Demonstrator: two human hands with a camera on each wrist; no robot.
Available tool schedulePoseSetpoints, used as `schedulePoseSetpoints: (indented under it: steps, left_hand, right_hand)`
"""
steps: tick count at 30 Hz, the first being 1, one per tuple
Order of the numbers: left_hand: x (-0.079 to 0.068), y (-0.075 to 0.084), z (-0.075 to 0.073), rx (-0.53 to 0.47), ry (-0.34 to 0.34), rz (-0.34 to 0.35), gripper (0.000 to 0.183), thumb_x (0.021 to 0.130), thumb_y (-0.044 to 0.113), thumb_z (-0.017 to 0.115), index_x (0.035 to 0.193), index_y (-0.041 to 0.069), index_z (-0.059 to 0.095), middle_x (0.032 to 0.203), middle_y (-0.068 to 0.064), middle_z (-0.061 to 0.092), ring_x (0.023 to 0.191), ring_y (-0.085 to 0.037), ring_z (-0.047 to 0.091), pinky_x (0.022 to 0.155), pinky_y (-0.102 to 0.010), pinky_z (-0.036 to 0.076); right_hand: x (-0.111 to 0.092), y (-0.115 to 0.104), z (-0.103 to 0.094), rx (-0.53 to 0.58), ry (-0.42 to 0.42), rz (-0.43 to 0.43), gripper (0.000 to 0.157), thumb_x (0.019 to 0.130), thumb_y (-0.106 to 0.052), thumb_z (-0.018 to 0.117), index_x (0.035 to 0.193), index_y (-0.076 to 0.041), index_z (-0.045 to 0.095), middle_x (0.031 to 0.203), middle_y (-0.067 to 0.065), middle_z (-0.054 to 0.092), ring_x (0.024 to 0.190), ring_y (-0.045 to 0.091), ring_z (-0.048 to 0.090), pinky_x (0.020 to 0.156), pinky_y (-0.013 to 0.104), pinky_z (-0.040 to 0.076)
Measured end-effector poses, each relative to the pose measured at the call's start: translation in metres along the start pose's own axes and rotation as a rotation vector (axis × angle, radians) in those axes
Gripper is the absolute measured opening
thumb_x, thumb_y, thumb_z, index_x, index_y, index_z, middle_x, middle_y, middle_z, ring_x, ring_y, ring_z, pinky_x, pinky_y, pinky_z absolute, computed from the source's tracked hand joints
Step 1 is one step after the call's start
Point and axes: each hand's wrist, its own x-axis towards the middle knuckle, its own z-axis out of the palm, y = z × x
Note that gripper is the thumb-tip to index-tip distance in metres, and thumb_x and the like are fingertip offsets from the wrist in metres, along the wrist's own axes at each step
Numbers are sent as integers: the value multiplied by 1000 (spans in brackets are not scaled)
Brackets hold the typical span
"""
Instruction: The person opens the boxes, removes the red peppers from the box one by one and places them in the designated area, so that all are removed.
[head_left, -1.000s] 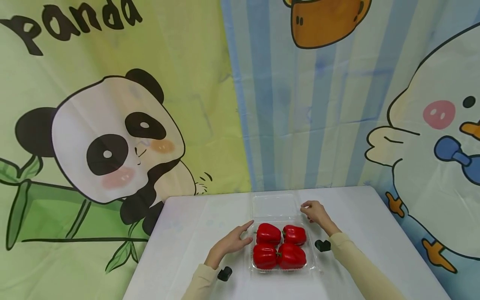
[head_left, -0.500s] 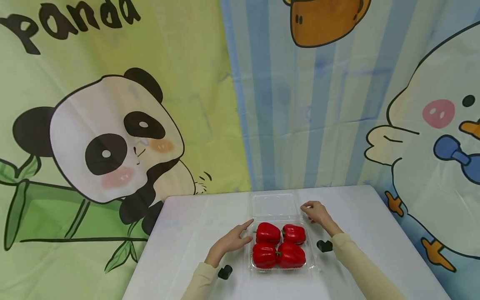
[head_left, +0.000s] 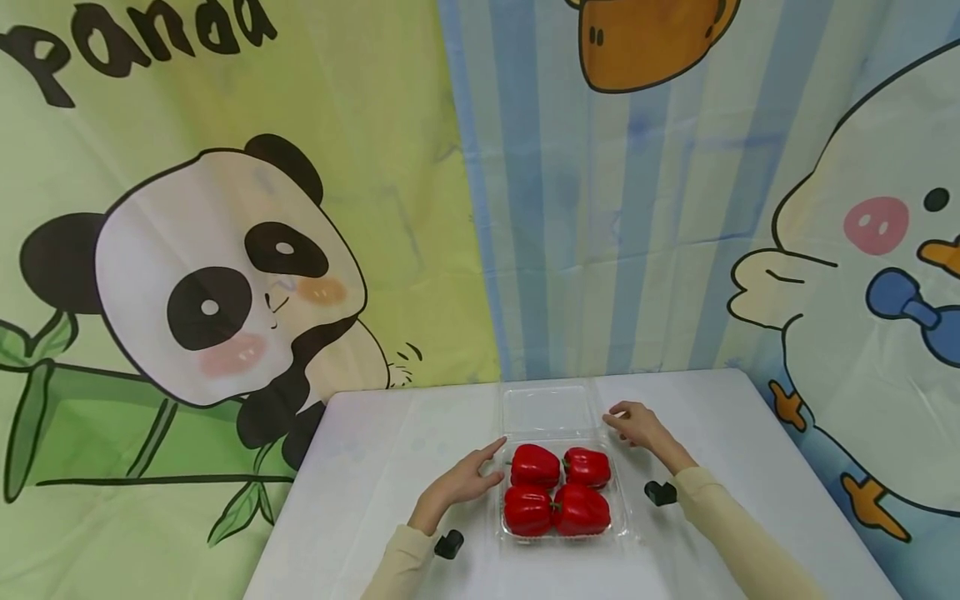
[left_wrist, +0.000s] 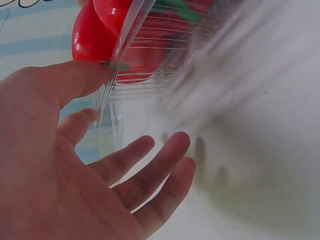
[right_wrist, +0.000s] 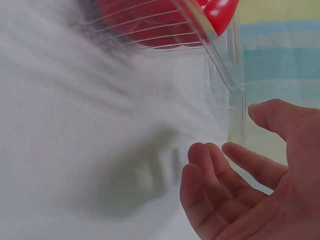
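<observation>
A clear plastic clamshell box (head_left: 619,500) stands on the table with its lid (head_left: 549,410) folded back toward the wall. Several red bell peppers (head_left: 582,510) fill the base. At the box's far left corner is my left hand (head_left: 463,482); in the left wrist view its thumb (left_wrist: 82,80) and index finger lie by the rim, the other fingers spread apart. My right hand (head_left: 636,423) hovers beside the lid's right edge. In the right wrist view, its fingers are loosely bent, the thumb (right_wrist: 272,117) is apart from them, and nothing is between them.
The box stands on a white table (head_left: 405,433). Behind it hangs a cloth printed with a panda (head_left: 210,275) and a white bird. A black wrist device (head_left: 450,544) sits by the left wrist, another (head_left: 660,493) by the right.
My right hand and forearm have shifted slightly to the right, a little away from the lid's edge. The left hand, the box and the peppers have kept their places.
</observation>
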Motion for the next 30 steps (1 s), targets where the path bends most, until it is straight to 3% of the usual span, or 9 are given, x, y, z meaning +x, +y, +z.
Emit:
schedulePoseSetpoints:
  steps: [7, 15, 22, 30]
  left_hand:
    - [0, 0, 0, -10, -4, -2, 65, 100, 30, 59, 158, 22, 33, 144, -24, 53, 128, -40, 55, 104, -61, 46]
    - [-2, 1, -1, -18, -7, 3, 65, 100, 30, 59, 158, 20, 33, 144, -24, 52, 128, -41, 55, 104, -63, 45]
    - [-2, 0, -1, -29, -13, -17, 64, 100, 33, 58, 159, 25, 32, 144, -22, 53, 127, -40, 56, 104, -62, 46]
    - [-1, -1, -1, -42, -13, -24, 65, 100, 33, 59, 159, 25, 32, 144, -22, 53, 126, -39, 56, 104, -63, 46]
  right_hand:
    - [-6, -7, -6, -74, -20, -61, 54, 98, -31, 63, 136, 5, 52, 119, 29, 64, 88, 28, 66, 76, 41, 60]
    - [-10, -12, -5, -151, -81, -158, 57, 98, -29, 64, 142, 2, 47, 130, 31, 59, 113, 43, 62, 89, 51, 58]
    - [-16, -14, -8, -198, -118, -266, 56, 96, -24, 65, 141, 5, 47, 133, 35, 55, 113, 48, 60, 90, 56, 57]
    - [-24, -15, -9, -258, -129, -317, 57, 96, -28, 65, 142, 2, 48, 134, 32, 54, 119, 49, 56, 96, 59, 53]
